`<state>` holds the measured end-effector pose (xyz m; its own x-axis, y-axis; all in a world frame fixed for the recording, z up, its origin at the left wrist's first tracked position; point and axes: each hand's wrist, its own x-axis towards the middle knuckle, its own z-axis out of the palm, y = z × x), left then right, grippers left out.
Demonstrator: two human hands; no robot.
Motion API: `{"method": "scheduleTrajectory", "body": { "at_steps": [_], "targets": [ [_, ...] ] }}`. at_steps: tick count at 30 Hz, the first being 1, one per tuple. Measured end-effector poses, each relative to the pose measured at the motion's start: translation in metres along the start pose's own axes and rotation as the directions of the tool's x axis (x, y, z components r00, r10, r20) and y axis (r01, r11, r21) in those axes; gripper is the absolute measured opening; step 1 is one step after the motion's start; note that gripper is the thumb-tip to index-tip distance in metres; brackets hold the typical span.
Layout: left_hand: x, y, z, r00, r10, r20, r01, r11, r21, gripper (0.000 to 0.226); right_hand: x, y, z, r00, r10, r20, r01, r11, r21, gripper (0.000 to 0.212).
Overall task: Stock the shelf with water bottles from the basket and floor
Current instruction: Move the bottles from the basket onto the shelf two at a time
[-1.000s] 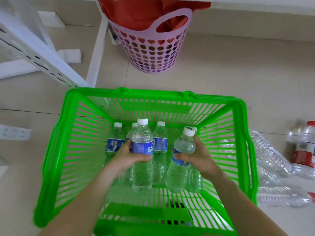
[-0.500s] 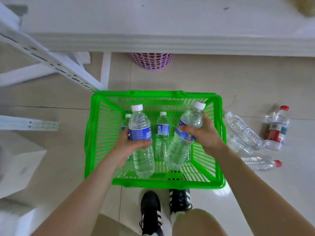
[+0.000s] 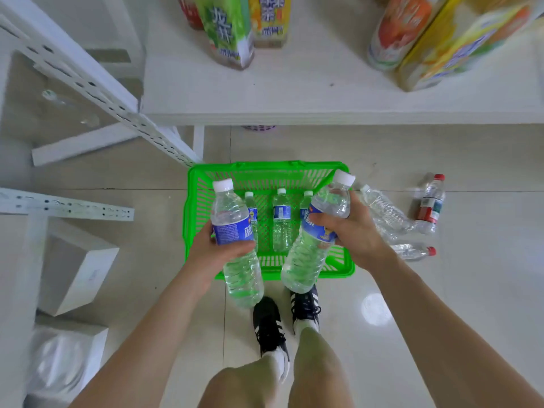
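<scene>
I'm watching both bottles come up. A sec ago they were down among the others inside the green basket (image 3: 194, 207); now they're riding above its near rim. The view is lifting w/ them too, so the white shelf board (image 3: 294, 95) is swinging into frame. To me that means the pick is done and the carry to the shelf is starting.

Left hand (image 3: 216, 251) is wrapping fingers and thumb round the blue label of the left water bottle (image 3: 235, 260), which sits roughly upright. Right hand (image 3: 353, 231) is curling round the label and shoulder of the right water bottle (image 3: 312, 248), which is tilting w/ its cap leaning out to the right. Neither hand has any slack that I can see.

Containers:
- **Basket:** it's holding three blue-label bottles (image 3: 281, 219), standing in a row, caps up.
- **Floor:** right of the basket, clear bottles (image 3: 385, 213) are lying down, the nearest just beside the rim. A red-label bottle (image 3: 431, 201) is farther out.
- **Shelf:** it's carrying tea bottles (image 3: 229, 30) at left and orange and yellow drinks (image 3: 394, 30) at right. The board showing between the two groups is prob. where these two are going.

Plenty is left to stock, both in the basket and on the floor.
</scene>
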<state>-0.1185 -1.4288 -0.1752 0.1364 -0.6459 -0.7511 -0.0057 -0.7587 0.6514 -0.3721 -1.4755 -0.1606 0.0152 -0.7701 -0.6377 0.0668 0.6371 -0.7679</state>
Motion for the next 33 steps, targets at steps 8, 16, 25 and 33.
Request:
{"method": "scheduleTrajectory", "body": {
  "at_steps": [8, 16, 25, 33],
  "targets": [
    [-0.113, 0.082, -0.003, 0.991, 0.129, 0.023, -0.130, 0.989, 0.075, 0.079, -0.105, -0.101, 0.002, 0.994, -0.106, 0.006, 0.106, 0.994, -0.022, 0.045],
    [-0.213, 0.152, 0.014, 0.959, 0.282, 0.022, -0.283, 0.957, 0.066, 0.069, -0.194, -0.192, -0.008, 0.970, -0.233, 0.064, 0.236, 0.971, -0.030, 0.038],
    [-0.327, 0.203, 0.061, 0.910, 0.414, 0.013, -0.415, 0.910, 0.022, 0.071, -0.296, -0.264, -0.062, 0.928, -0.362, 0.090, 0.369, 0.926, -0.080, 0.045],
    [-0.409, 0.248, 0.109, 0.825, 0.564, 0.014, -0.565, 0.825, 0.034, 0.062, -0.374, -0.331, -0.118, 0.864, -0.484, 0.142, 0.499, 0.859, -0.113, 0.041]
  ]
}}
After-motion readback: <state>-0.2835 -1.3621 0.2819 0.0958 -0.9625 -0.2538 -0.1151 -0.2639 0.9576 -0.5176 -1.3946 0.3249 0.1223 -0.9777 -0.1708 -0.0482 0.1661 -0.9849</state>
